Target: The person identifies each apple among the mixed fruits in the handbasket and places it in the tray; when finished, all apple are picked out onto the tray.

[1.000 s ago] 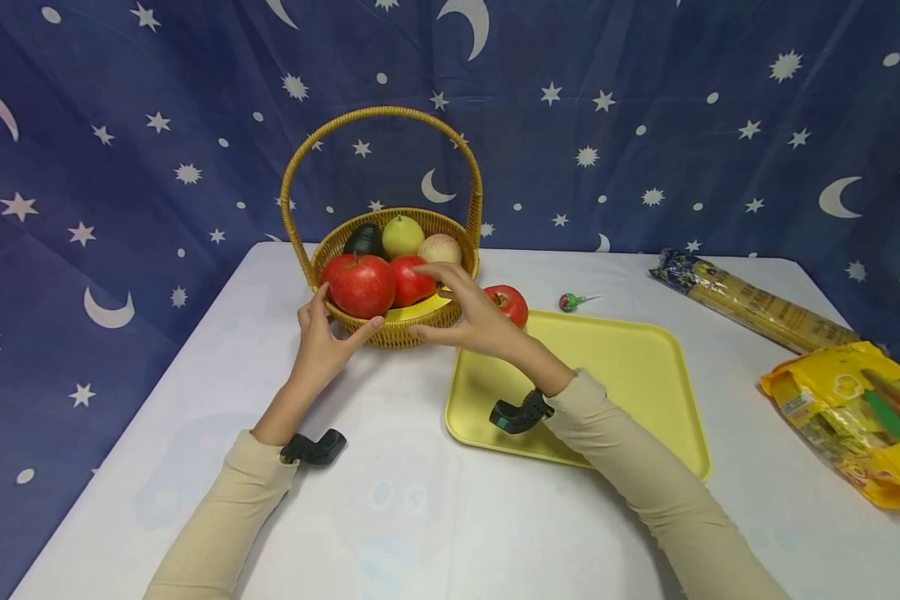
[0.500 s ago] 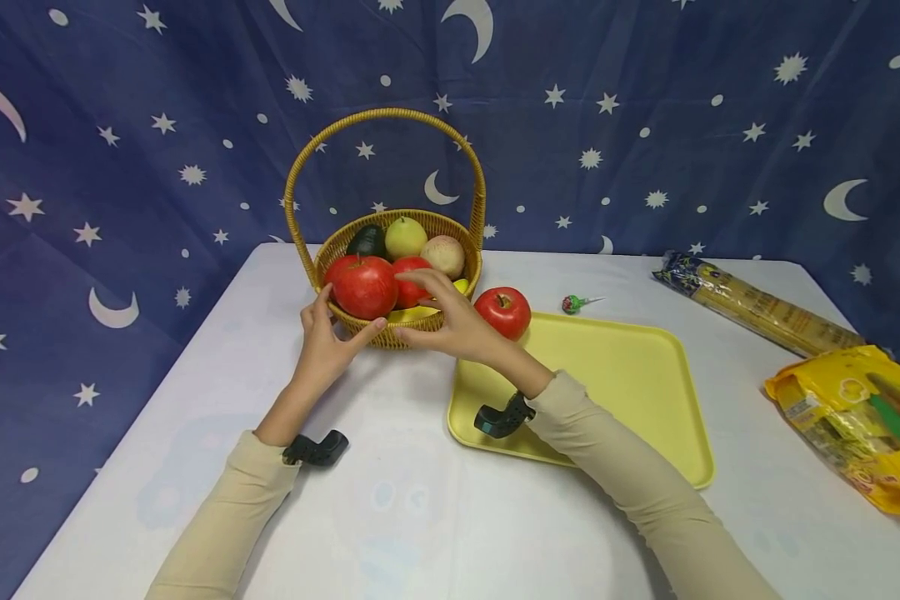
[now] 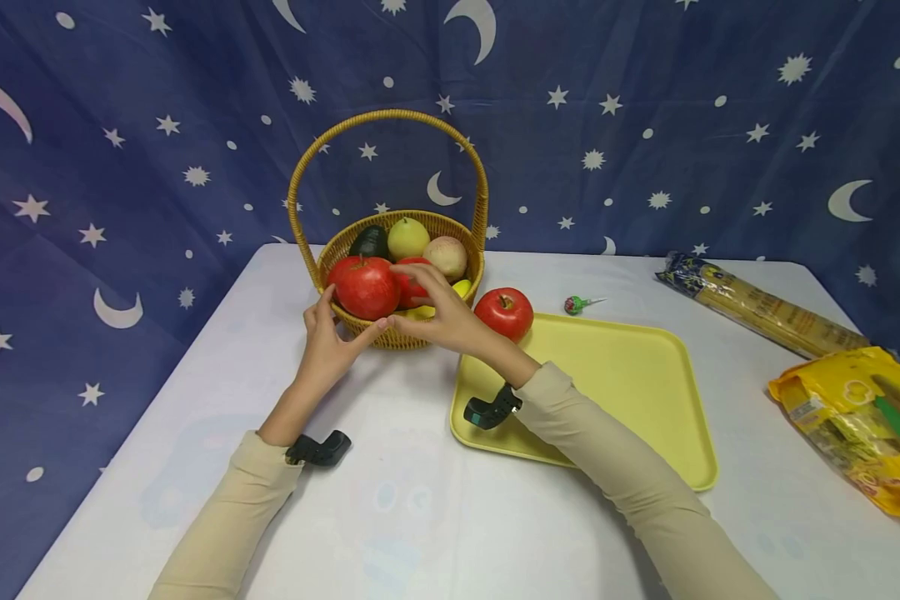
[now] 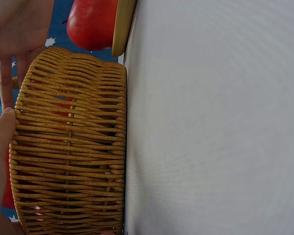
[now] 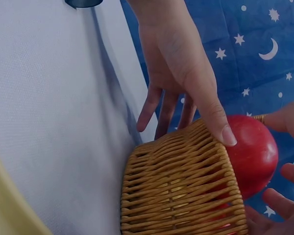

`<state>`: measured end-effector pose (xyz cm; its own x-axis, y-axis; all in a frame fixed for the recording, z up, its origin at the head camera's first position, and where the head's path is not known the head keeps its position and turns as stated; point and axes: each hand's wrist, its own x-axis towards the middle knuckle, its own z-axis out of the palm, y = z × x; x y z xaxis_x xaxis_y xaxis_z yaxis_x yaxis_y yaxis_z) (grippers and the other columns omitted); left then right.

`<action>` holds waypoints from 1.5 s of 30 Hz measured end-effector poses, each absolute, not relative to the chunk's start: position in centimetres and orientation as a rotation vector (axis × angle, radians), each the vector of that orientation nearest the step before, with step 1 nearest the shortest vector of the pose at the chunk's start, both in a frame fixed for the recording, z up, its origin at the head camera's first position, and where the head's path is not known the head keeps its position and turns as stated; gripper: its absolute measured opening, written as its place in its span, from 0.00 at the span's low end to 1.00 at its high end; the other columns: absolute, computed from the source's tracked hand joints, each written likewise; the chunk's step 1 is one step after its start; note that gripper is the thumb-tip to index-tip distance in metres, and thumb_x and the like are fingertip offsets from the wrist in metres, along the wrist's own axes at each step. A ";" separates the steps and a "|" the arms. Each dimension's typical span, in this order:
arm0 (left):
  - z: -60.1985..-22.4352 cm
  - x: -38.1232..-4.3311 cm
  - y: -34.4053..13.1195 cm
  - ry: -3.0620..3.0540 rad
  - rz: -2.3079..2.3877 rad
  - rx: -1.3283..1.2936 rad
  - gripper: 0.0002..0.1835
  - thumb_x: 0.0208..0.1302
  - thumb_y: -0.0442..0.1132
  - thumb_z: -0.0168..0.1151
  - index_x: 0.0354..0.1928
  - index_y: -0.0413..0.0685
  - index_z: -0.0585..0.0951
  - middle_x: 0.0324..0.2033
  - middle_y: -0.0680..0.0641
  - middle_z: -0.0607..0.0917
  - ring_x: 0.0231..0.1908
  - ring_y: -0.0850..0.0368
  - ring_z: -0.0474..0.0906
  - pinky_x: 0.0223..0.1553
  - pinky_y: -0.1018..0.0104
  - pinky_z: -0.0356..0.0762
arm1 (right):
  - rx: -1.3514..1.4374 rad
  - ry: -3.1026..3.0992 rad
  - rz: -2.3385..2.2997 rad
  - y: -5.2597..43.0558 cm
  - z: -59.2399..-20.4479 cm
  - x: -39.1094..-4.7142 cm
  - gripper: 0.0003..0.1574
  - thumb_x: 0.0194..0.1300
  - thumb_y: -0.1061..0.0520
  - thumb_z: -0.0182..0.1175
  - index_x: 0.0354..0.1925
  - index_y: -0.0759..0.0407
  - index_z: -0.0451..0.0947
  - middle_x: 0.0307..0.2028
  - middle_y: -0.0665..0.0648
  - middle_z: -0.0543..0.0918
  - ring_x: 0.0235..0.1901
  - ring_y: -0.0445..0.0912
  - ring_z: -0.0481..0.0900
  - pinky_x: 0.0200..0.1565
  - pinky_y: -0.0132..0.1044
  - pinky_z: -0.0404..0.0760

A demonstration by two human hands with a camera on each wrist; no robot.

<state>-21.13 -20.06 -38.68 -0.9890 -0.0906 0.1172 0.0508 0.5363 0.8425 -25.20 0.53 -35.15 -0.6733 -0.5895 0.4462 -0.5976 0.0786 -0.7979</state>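
Note:
A wicker basket [image 3: 403, 340] with a tall handle holds several fruits at the back of the table. Against its front rim sits a large red apple [image 3: 367, 287]. My left hand [image 3: 326, 350] is at the basket's near left, index fingertip beside the apple. In the right wrist view its thumb reaches the rim at the apple [image 5: 252, 159], while the other fingers extend outside the wicker wall. Over the front right rim, my right hand [image 3: 450, 321] spreads thumb and fingers toward the apple, partly covering another red fruit [image 3: 414, 287] and a banana [image 3: 461, 288].
Beside the basket, a red apple [image 3: 504, 312] sits at the far left corner of a yellow tray [image 3: 607, 400]. Beyond the tray lies a lollipop [image 3: 574, 305]. A long noodle-like packet [image 3: 765, 308] and a yellow bag [image 3: 855, 425] lie at the right.
My right hand has moved left along the basket's front toward the large apple, uncovering the apple by the tray. The left hand stays in place.

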 end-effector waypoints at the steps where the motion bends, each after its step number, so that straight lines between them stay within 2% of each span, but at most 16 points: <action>1: -38.7 -21.1 -20.0 -2.626 -1.446 0.036 0.56 0.60 0.53 0.68 0.76 0.42 0.41 0.69 0.31 0.46 0.67 0.34 0.59 0.65 0.42 0.63 | 1.263 -2.305 1.715 0.5 -35.2 -25.3 0.41 0.60 0.65 0.66 0.68 0.67 0.61 0.66 0.64 0.62 0.63 0.55 0.67 0.60 0.49 0.74; 11: -38.7 -21.2 -20.1 -2.629 -1.445 0.028 0.55 0.61 0.51 0.68 0.76 0.42 0.41 0.68 0.31 0.47 0.67 0.35 0.60 0.65 0.43 0.64 | 1.218 -2.339 1.666 -0.7 -35.2 -26.4 0.41 0.61 0.61 0.66 0.69 0.63 0.62 0.64 0.62 0.65 0.61 0.53 0.70 0.57 0.43 0.77; 15: -38.6 -21.1 -20.0 -2.621 -1.444 0.019 0.54 0.62 0.49 0.68 0.76 0.41 0.42 0.67 0.31 0.47 0.66 0.34 0.61 0.64 0.43 0.65 | 1.173 -2.403 1.630 -1.3 -35.0 -26.6 0.43 0.61 0.59 0.67 0.70 0.62 0.60 0.65 0.62 0.63 0.62 0.53 0.68 0.60 0.39 0.74; 24: -38.5 -21.0 -20.1 -2.632 -1.410 0.005 0.53 0.62 0.47 0.68 0.75 0.38 0.42 0.67 0.29 0.47 0.66 0.34 0.59 0.65 0.45 0.65 | 1.112 -2.452 1.574 -2.2 -35.0 -27.0 0.44 0.60 0.56 0.68 0.71 0.59 0.61 0.66 0.63 0.62 0.63 0.54 0.65 0.63 0.46 0.71; 33: -38.6 -20.9 -20.1 -2.633 -1.424 0.002 0.52 0.63 0.47 0.67 0.75 0.39 0.42 0.67 0.30 0.47 0.66 0.34 0.60 0.65 0.44 0.65 | 1.081 -2.483 1.536 -2.6 -35.2 -27.5 0.45 0.57 0.54 0.71 0.69 0.57 0.64 0.67 0.62 0.62 0.64 0.55 0.65 0.63 0.49 0.70; 45: -38.8 -21.2 -20.2 -2.629 -1.417 -0.004 0.53 0.62 0.47 0.68 0.76 0.40 0.42 0.67 0.30 0.47 0.65 0.34 0.62 0.62 0.44 0.68 | 1.072 -2.445 1.579 -2.7 -35.3 -27.3 0.45 0.54 0.56 0.73 0.65 0.59 0.63 0.64 0.59 0.69 0.61 0.52 0.70 0.60 0.43 0.73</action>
